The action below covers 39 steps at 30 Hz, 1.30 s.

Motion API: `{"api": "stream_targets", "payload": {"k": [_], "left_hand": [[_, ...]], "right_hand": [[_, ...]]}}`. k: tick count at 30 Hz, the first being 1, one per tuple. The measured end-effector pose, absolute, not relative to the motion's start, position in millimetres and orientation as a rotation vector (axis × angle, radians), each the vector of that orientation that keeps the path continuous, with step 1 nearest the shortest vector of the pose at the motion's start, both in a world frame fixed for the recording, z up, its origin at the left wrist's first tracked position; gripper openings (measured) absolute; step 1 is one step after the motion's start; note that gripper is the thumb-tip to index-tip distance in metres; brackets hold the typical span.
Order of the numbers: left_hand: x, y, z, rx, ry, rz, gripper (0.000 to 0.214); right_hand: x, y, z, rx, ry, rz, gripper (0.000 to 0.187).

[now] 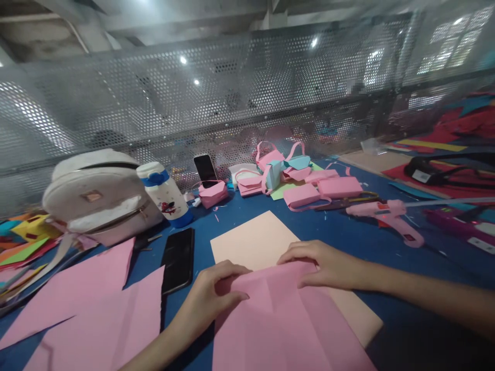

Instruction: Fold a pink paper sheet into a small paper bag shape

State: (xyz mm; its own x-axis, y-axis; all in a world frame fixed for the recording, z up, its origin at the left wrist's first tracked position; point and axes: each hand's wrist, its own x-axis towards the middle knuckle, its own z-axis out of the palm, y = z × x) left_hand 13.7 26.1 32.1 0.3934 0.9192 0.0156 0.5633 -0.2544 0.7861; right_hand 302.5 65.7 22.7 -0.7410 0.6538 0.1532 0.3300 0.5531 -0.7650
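Perforated grey partition point(247, 103); blurred, seemingly barred window point(454, 41).

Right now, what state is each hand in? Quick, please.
Left hand: closed, holding the creased pink sheet by its far edge, toward the left.
Right hand: closed, holding that same edge farther right.

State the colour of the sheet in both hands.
Pink: the sheet shows in the head view, the only one here.

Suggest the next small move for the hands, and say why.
Perhaps smooth the held pink sheet along its far edge: the left hand and right hand both hold it there, and visible creases run from that edge toward the person.
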Motion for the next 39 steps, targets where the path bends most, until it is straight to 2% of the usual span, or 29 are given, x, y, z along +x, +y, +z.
{"api": "stream_targets", "payload": {"k": [9,14,16,20,23,26,30,39], "left_hand": [[11,27,32,2.052,1.223,0.757,0.037],[-16,22,41,2.147,1.493,0.881,0.025],[-29,16,42,2.093,1.635,0.827,0.023],[-41,5,36,1.997,1.641,0.719,0.028],[-37,4,30,1.923,1.567,0.695,0.033],[-31,7,30,1.858,1.548,0.769,0.033],[-24,13,35,1.730,1.518,0.966,0.031],[-6,34,51,1.443,1.434,1.310,0.037]], "right_hand": [[302,71,18,-0.783,-2.339,1.009,0.030],[314,64,30,-1.107,-2.299,0.634,0.011],[325,58,35,-1.290,-2.318,0.503,0.016],[340,48,30,-1.440,-2.243,0.836,0.022],[339,47,22,-1.339,-2.103,1.166,0.023],[332,50,21,-1.227,-1.946,1.326,0.022],[326,56,26,-1.186,-1.819,1.334,0.025],[310,74,33,-1.072,-1.707,1.045,0.026]]}}
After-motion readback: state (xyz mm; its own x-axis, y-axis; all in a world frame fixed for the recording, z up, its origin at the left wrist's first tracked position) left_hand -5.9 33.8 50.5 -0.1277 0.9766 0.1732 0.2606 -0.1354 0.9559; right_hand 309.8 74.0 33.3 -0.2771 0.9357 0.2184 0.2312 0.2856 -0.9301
